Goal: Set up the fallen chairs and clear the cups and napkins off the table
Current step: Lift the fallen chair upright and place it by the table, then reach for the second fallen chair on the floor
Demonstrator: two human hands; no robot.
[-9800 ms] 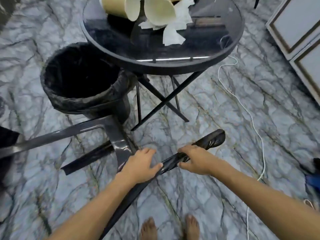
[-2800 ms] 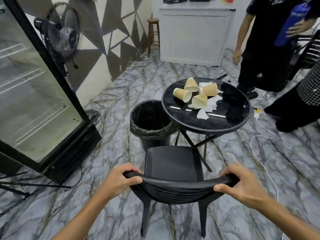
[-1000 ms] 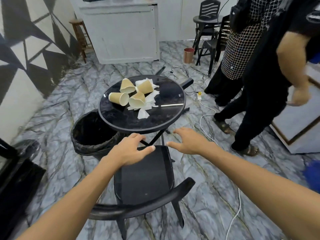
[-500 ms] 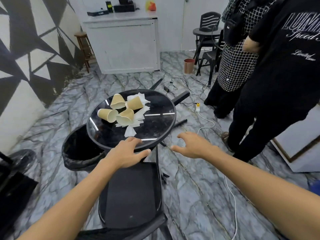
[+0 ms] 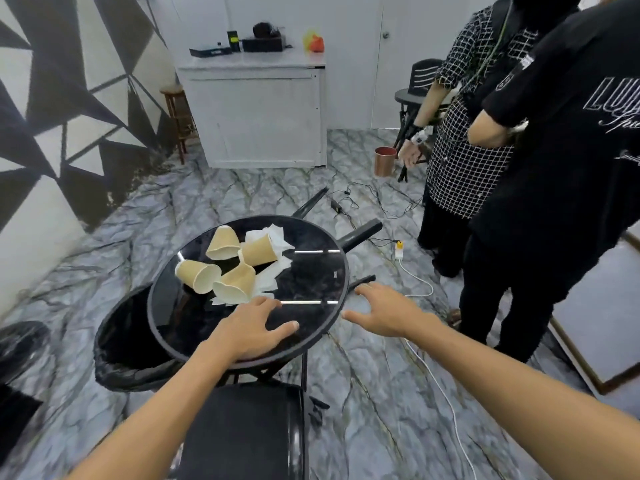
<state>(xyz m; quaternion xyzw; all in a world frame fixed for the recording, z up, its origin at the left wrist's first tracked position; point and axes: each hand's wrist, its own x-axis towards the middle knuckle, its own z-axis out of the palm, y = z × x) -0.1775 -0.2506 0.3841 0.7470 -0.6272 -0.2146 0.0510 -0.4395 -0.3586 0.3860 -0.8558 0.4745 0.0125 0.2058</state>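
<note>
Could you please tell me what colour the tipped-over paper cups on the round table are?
Pale tan paper cups, cream inside, seen in the head view.

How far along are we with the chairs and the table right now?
Done: one chair stands upright at the near side of the table. In hand: nothing; the left hand is open over the tabletop and the right hand is open beside its rim. Left: a second chair looks still down behind the table, and four paper cups and the napkins remain on top, with the bin alongside.

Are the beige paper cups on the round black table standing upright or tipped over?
Tipped over. All four beige paper cups lie on their sides among white napkins, open rims showing.
</note>
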